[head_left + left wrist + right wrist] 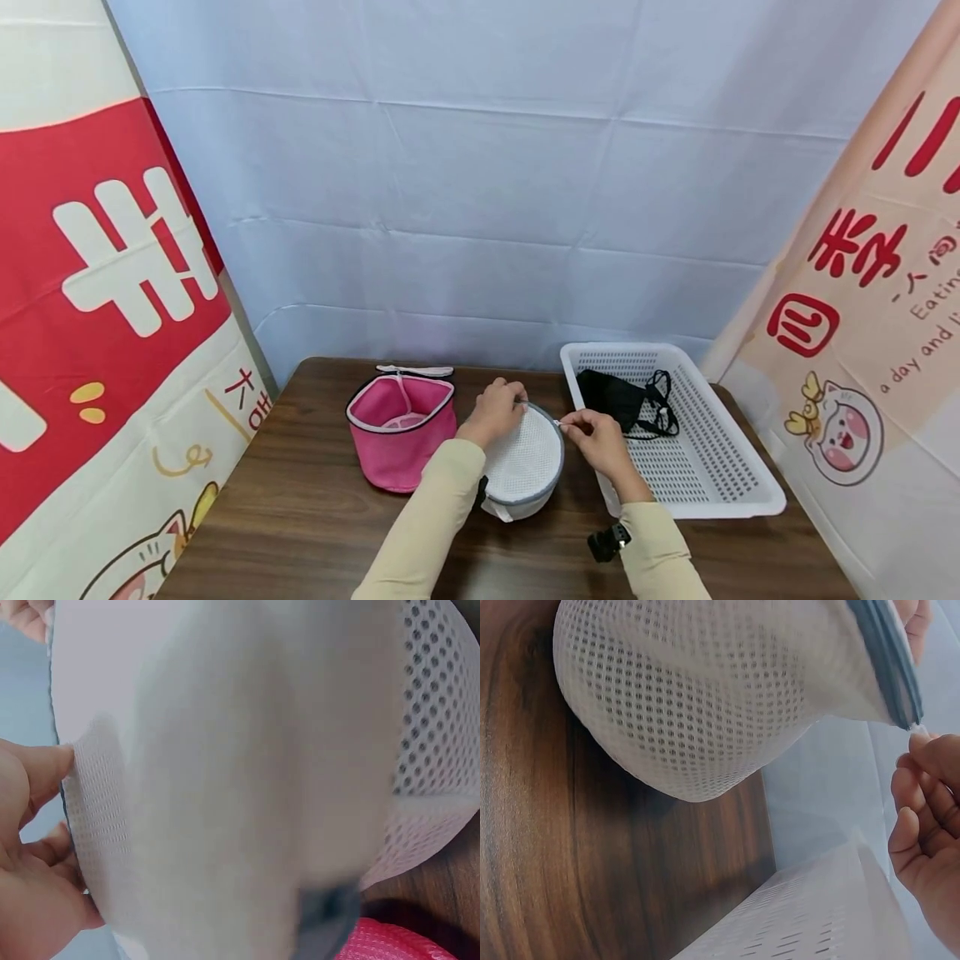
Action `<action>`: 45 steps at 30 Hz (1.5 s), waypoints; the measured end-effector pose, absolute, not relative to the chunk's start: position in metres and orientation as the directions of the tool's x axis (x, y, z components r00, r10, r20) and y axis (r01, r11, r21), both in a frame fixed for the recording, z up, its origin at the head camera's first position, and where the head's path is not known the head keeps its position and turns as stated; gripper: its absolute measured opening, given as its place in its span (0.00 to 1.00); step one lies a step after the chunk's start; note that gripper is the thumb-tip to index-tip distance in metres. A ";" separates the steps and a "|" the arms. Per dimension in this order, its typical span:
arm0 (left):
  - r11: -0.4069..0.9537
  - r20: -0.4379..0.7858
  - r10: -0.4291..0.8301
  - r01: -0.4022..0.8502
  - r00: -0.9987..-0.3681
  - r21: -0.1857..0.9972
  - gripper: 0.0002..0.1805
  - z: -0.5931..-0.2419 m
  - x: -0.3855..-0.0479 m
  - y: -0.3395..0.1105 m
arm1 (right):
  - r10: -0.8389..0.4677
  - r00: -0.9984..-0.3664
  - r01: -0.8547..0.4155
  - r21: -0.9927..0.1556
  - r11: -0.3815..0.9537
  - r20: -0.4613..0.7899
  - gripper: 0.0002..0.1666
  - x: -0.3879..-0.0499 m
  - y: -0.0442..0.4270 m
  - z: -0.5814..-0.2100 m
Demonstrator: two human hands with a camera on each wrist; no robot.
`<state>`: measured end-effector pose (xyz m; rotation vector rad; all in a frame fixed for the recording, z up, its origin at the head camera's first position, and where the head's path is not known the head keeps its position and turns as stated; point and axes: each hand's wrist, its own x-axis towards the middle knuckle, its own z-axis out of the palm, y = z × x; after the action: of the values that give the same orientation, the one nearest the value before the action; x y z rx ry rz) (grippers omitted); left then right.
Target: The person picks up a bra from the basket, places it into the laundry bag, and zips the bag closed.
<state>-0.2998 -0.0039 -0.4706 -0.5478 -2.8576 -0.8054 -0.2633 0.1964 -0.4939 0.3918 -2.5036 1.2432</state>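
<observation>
Head view downward; wrist close-ups share white bag (522, 467).

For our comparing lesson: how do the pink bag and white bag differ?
The pink bag gapes open; the white bag has its lid across the top. The pink bag is edged in black, the white bag in grey-blue. Left hand and right hand hold the white bag, not the pink. Both bags have rounded bodies.
</observation>
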 end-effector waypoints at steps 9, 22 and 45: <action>0.794 0.191 0.321 0.373 -0.928 0.480 0.02 -0.470 -0.299 -0.004 | -0.091 -0.921 -0.356 -0.724 0.591 0.379 0.02 -0.261 0.196 -0.493; 0.790 0.161 0.267 0.312 -0.950 0.527 0.03 -0.467 -0.294 -0.005 | -0.087 -0.926 -0.347 -0.735 0.582 0.368 0.03 -0.260 0.194 -0.495; 0.588 0.126 -0.130 0.026 -0.983 0.809 0.02 -0.481 -0.293 -0.021 | -0.058 -0.895 -0.400 -0.735 0.548 0.443 0.04 -0.257 0.191 -0.502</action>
<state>-0.2925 -0.0213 -0.4807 0.0868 -2.6430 -1.3500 -0.2572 0.1906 -0.5017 0.3746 -2.4199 1.2847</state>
